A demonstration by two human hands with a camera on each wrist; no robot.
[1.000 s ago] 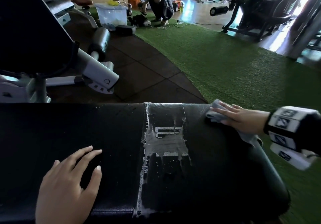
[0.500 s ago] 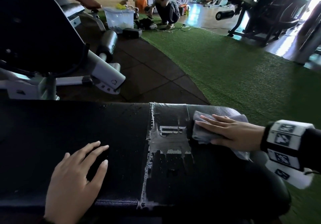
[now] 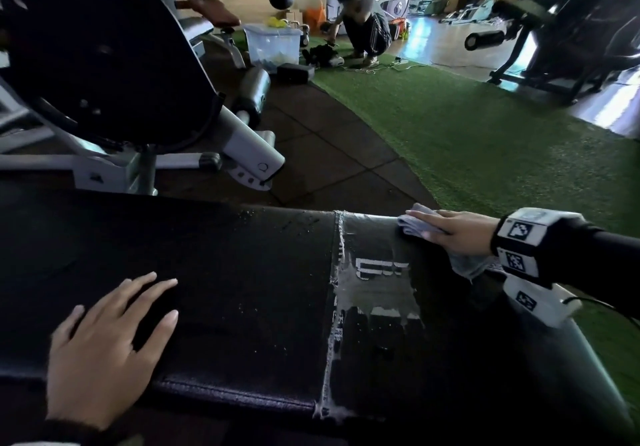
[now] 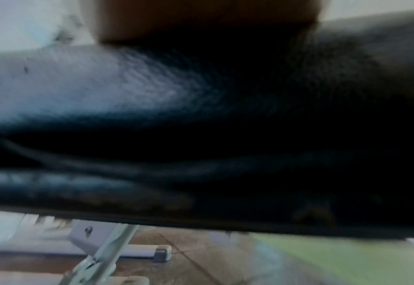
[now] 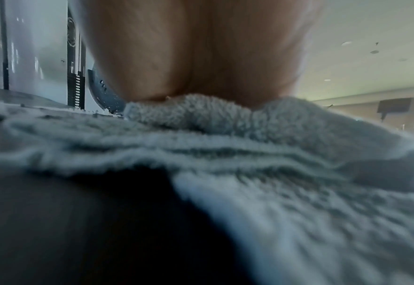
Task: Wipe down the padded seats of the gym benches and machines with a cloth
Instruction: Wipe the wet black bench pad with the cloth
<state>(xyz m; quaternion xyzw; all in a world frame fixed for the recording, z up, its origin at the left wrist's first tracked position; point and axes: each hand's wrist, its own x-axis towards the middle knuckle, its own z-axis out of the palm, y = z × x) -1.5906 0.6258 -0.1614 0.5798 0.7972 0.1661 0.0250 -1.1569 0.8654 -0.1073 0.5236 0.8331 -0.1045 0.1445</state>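
A black padded bench (image 3: 242, 290) runs across the lower part of the head view, with a worn grey patch and peeling logo (image 3: 375, 293) right of its seam. My right hand (image 3: 457, 234) lies flat on a grey-blue cloth (image 3: 414, 224) and presses it onto the pad's far right edge. The right wrist view shows the fluffy cloth (image 5: 274, 164) under my palm (image 5: 196, 57). My left hand (image 3: 114, 338) rests flat, fingers spread, on the pad's near left part. Close-up black padding (image 4: 152, 92) fills the left wrist view.
Another bench machine (image 3: 114, 75) with grey frame stands beyond the pad at left. A person (image 3: 363, 23) crouches by a clear plastic bin (image 3: 272, 46) at the back. Green turf (image 3: 485, 134) lies to the right, dark floor tiles (image 3: 329, 155) in the middle, more machines (image 3: 554, 30) far right.
My right hand slid the cloth left to the worn patch, then back toward the pad's far right edge. The left hand stayed flat in place.
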